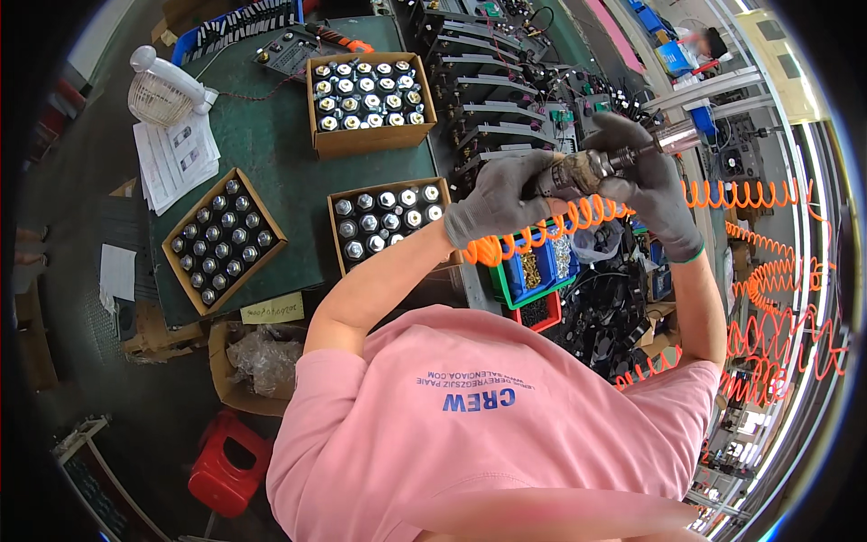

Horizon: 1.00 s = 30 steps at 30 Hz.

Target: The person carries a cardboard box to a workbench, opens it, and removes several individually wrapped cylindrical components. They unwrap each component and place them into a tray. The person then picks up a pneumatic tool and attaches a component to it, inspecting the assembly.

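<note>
My left hand [501, 194], in a grey glove, is wrapped round the body of a pneumatic driver [582, 170], held crosswise in front of me. An orange coiled air hose [587, 214] runs below the tool and past both hands. My right hand [655, 190], also gloved, closes round the front end of the driver. Beyond its fingers sticks out a shiny metal socket [677, 137], pointing right and slightly away. The fingers partly cover the shaft. Under and beyond the tool stands a row of grey metal brackets [492, 86] with wired parts.
Cardboard boxes of hex-topped metal parts [368, 95], [221, 239], [388, 217] stand on the green table [262, 135] at left. A small fan [167, 95] sits on papers [181, 158]. Blue bins [533, 271] hold screws near my body. Orange hoses [768, 280] hang at right.
</note>
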### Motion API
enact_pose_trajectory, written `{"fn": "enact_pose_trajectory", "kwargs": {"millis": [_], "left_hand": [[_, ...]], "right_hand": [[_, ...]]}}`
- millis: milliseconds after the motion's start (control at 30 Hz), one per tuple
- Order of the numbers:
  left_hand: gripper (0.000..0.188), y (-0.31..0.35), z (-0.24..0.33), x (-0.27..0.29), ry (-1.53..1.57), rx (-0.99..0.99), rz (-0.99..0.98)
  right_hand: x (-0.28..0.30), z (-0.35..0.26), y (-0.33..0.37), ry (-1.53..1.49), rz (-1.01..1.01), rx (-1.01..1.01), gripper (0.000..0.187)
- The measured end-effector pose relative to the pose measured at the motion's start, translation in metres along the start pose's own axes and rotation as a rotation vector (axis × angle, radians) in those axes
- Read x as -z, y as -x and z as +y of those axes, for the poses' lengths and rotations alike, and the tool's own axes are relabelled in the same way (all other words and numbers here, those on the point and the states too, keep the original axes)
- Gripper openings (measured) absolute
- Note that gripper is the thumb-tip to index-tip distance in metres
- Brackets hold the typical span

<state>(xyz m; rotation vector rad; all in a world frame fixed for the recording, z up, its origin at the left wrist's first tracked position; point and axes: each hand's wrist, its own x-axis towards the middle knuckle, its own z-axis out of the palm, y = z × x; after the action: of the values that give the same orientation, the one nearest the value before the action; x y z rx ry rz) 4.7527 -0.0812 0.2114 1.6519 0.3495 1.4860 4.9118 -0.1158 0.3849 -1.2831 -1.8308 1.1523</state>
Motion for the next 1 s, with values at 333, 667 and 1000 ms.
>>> {"fn": "enact_pose_trajectory", "kwargs": {"millis": [333, 667, 1000], "left_hand": [[0.052, -0.003, 0.008, -0.002, -0.117, 0.004, 0.101], [0.05, -0.003, 0.015, -0.008, -0.614, -0.171, 0.28], [0.053, -0.001, 0.012, 0.002, -0.448, -0.084, 0.172]], "right_hand": [[-0.005, -0.006, -0.004, 0.15, 0.051, -0.139, 0.053], [0.001, 0.005, -0.019, 0.489, 0.116, -0.296, 0.039], [0.003, -0.008, -0.016, 0.153, 0.106, -0.404, 0.035]]}}
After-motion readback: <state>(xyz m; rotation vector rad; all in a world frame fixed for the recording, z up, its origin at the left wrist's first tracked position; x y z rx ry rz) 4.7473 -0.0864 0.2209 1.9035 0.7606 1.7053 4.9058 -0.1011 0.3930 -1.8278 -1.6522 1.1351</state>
